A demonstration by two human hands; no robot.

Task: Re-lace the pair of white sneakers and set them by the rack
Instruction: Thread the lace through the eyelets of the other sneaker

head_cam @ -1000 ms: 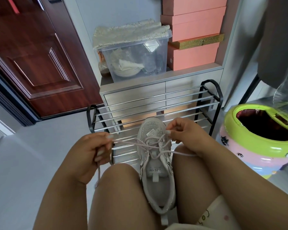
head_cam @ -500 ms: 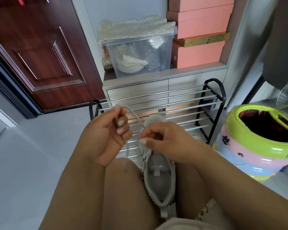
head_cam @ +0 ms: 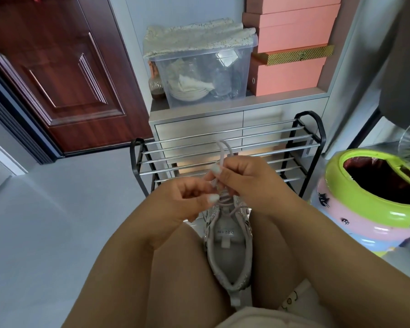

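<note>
- White sneaker (head_cam: 229, 247): one only in view, wedged heel-up between the person's thighs, directly below the grip; toe end hidden under the hands. The second shoe of the pair is not visible.
- Lace (head_cam: 223, 150): a loop stands up just above the grip; crossed strands run down from it into the eyelets.
- Right hand (head_cam: 244, 183): fingers curled, pinching the base of the loop.
- Left hand (head_cam: 187, 201): fingers curled, touching the right hand's fingertips, apparently pinching the other strand; the exact hold is partly hidden.
- Step, as judged: tying the bow on this shoe.
- Shoe rack (head_cam: 227, 147): black frame, metal rails, beyond the grip; no shoe set beside it yet.
- Bin (head_cam: 374, 202): green and pink, right of the grip, well apart.
- Risk: the loop may slip from the pinch if tension drops, undoing the knot.
- Risk: uneven pulling could leave one end short or draw it out of the bow.
- Risk: the shoe may tip or slide out if the thighs relax.
</note>
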